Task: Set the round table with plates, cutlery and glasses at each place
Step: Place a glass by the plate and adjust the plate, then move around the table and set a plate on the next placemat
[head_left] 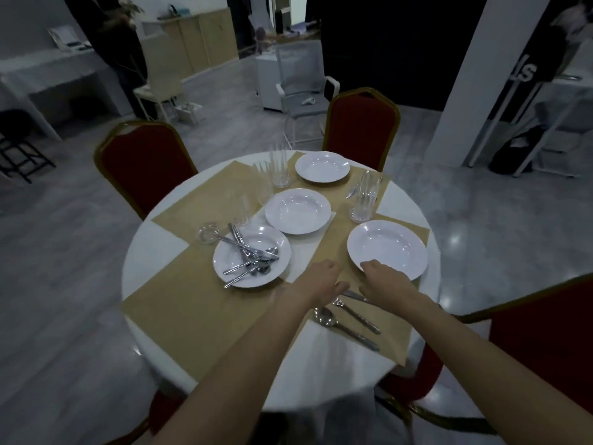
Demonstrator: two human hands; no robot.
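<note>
The right hand (382, 279) curls its fingers over the near rim of the round white deep plate (390, 248), which sits on the right tan placemat (396, 319). The left hand (321, 277) rests knuckles-up just left; whether it holds anything cannot be told. A steel spoon (327, 316) lies nearer.

Table (150, 248): we see plain white.
Placemats (199, 303): tan, unpatterned.
Plates (387, 248): glossy white (all four alike).
Cutlery (250, 252): silver.
Glasses (279, 168): clear, vertically ribbed, 12 o'clock.
Chairs (144, 162): dark red, gold frames, 10 and 1 o'clock.
</note>
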